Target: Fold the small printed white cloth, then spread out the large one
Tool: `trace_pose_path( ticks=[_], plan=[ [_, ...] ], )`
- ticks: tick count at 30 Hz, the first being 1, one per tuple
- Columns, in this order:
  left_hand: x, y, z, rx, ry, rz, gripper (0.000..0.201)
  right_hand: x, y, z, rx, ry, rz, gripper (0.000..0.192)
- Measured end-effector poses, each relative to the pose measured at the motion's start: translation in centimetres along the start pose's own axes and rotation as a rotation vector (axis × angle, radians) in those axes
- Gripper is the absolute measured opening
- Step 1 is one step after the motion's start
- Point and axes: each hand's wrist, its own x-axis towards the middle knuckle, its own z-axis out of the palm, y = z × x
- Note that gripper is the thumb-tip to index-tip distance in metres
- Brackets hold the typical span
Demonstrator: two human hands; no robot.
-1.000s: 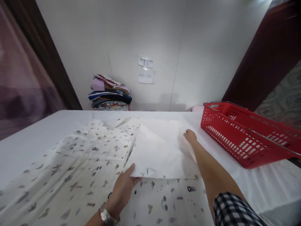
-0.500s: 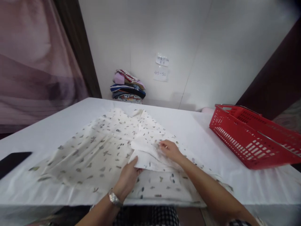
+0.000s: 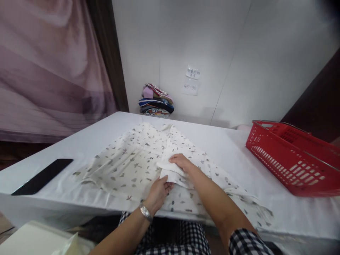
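A cream shirt [image 3: 135,161] with small dark printed motifs lies spread on the white table, its neckline towards the wall. A plain white section of it is folded up in layers near the middle. My left hand [image 3: 159,191] pinches the near edge of that folded section, thumb on top and fingers underneath. Just beyond it, my right hand [image 3: 182,162] grips the upper layer of the same fold, fingers bent onto the cloth. Part of the shirt's right side is hidden under my right forearm.
On the right of the white table [image 3: 225,141] stands a red plastic basket [image 3: 289,159]. A black flat device [image 3: 44,176] lies at the left. Folded clothes [image 3: 156,102] are stacked against the wall, beside paper labels [image 3: 190,86]. A pinkish curtain [image 3: 53,71] hangs left.
My right hand has moved left over the folded white section, closer to my left hand. My left hand keeps hold of the edge. The camera view has shifted slightly left.
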Motion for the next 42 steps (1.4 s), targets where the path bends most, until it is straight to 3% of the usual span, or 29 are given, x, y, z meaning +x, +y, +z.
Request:
trace_pose_path(
  ticks=[3, 5, 7, 8, 10, 14, 16, 19, 23, 27, 33, 38, 42],
  plan=[
    [-0.1, 0.4, -0.3, 0.016, -0.008, 0.012, 0.007, -0.2, -2.5, -3.0, 0.158, 0.248, 0.103, 0.019],
    [-0.2, 0.7, -0.4, 0.029, -0.026, 0.024, 0.007, -0.8, -4.8, -6.5, 0.209, 0.509, 0.012, 0.02],
    [-0.3, 1.0, -0.3, 0.043, -0.048, 0.043, 0.007, -1.9, -7.2, -9.9, 0.203, 0.702, -0.173, 0.02],
    [-0.4, 1.1, -0.2, 0.052, -0.064, 0.063, 0.007, -2.6, -8.2, -11.1, 0.197, 0.733, -0.263, 0.019],
    [-0.6, 1.3, 0.3, 0.089, -0.106, 0.129, 0.011, -4.5, -9.3, -11.8, 0.127, 0.655, -0.368, 0.014],
    [-1.2, 1.6, 1.3, 0.232, -0.15, 0.3, 0.017, -8.2, -8.2, -7.9, -0.102, 0.173, -0.333, 0.011],
    [-1.5, 1.6, 1.5, 0.292, -0.145, 0.343, 0.015, -9.7, -6.8, -5.1, -0.106, 0.057, -0.324, 0.012],
    [-1.8, 1.5, 1.2, 0.316, -0.132, 0.352, 0.015, -11.2, -5.3, -2.2, -0.009, 0.086, -0.319, 0.011],
    [-2.1, 1.2, 0.5, 0.346, -0.12, 0.358, 0.012, -11.8, -5.0, -0.7, 0.009, 0.099, -0.288, 0.01],
    [-2.1, 1.2, -0.2, 0.429, -0.154, 0.347, 0.014, -11.6, -4.9, 0.0, -0.074, 0.117, -0.31, 0.017],
    [-2.5, 1.6, -0.9, 0.513, -0.146, 0.349, 0.024, -12.2, -5.0, 0.4, -0.195, 0.384, -0.339, 0.019],
    [-3.1, 1.7, -0.5, 0.503, -0.161, 0.338, 0.023, -13.2, -5.8, 0.7, -0.413, 0.285, -0.367, 0.026],
    [-3.4, 1.7, -0.1, 0.496, -0.166, 0.308, 0.021, -13.5, -5.9, 0.6, -0.514, 0.305, -0.4, 0.027]
  ],
)
